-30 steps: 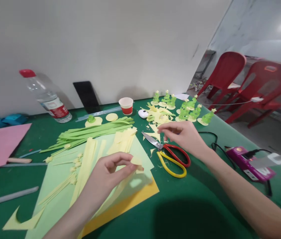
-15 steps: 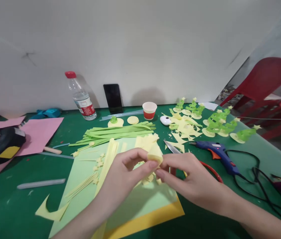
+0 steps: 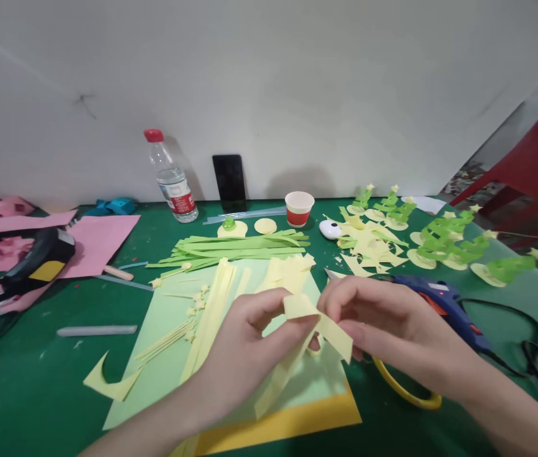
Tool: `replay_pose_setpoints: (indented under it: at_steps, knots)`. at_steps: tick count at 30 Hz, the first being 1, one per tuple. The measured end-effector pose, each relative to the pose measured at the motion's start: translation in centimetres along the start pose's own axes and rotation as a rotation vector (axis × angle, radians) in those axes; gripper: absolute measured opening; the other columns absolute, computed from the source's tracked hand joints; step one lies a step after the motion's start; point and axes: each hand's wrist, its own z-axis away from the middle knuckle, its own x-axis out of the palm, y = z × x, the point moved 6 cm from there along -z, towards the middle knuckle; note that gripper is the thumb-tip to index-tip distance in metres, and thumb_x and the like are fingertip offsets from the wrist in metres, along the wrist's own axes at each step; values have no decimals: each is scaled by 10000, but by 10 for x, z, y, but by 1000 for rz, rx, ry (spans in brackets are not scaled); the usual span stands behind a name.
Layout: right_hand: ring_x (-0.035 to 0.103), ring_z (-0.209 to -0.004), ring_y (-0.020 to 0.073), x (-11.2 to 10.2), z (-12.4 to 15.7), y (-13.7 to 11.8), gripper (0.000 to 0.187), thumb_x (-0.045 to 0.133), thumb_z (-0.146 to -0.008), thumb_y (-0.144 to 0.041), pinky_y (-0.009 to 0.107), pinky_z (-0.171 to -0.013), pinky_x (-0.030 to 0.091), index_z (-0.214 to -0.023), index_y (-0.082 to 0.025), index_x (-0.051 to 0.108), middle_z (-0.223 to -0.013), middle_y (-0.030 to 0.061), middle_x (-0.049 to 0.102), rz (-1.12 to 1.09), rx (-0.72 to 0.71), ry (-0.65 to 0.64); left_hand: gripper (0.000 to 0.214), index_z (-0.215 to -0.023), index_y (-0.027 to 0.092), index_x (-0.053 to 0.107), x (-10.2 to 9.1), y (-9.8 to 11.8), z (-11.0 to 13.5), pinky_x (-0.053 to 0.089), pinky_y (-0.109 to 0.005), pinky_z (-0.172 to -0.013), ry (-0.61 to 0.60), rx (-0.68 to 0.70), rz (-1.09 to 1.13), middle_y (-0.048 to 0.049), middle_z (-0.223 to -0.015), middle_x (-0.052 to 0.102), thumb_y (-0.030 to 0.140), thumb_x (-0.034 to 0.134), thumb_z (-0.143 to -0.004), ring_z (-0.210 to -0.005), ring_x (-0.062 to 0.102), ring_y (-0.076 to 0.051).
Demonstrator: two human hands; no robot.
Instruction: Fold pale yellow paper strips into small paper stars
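Observation:
A pale yellow paper strip is bent into a loop above the light green sheet, one tail hanging down over the sheet. My left hand pinches the loop between thumb and fingers. On the other side, my right hand has its thumb and fingers closed at the strip's free end. Scissors lie beneath my right hand; their yellow handle shows below it, and most of the rest is hidden. Left of the loop are long yellow strips and small paper stars.
Green strips, yellow scraps, and a paper cup lie beyond my hands. A blue glue gun with its cord is at right, near spiral paper trees. A bottle and phone stand by the wall.
The rolled yellow strip has loosened into a wider loop with both tails showing. My right hand has shifted right, drawing one end out. The view has turned slightly left.

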Motion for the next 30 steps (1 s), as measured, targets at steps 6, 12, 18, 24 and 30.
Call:
replay_pose_setpoints:
  at_steps: [6,12,18,24,30]
  knots:
    - [469,-549,74,4,-11,8,129,684,-708,-175,173,-461,358,-711,-187,556,-693,-22,552,28,111,29,257,-529,195,567,2,-8,1,430,-231,-549,61,2,-70,27,-546,594,285,565,-770,-537,520,-130]
    - [399,-471,46,3,-12,16,215,752,-672,-242,150,-409,321,-670,-169,549,-609,-48,498,-13,204,89,213,-586,196,545,6,-5,2,381,-196,-501,-10,126,-217,28,-575,533,204,481,-789,-555,487,-121]
    - [379,-436,43,-1,-9,15,232,683,-694,-283,154,-389,310,-667,-178,478,-593,-54,471,-84,267,86,219,-707,219,593,4,5,9,454,-235,-645,-80,224,-325,6,-695,620,127,404,-767,-657,567,-159]
    - [313,-456,44,4,-4,18,131,548,-735,-229,177,-407,238,-658,-175,456,-576,-65,383,-3,355,-111,216,-763,217,614,0,-6,-2,488,-207,-529,-83,-7,83,38,-637,597,146,424,-834,-512,557,-103]
    - [281,-458,59,3,-8,16,210,506,-737,-242,195,-414,218,-554,-180,427,-499,-72,309,181,318,-97,203,-660,182,614,9,-14,-3,520,-196,-539,-200,-194,326,36,-591,622,285,603,-834,-493,591,-83]
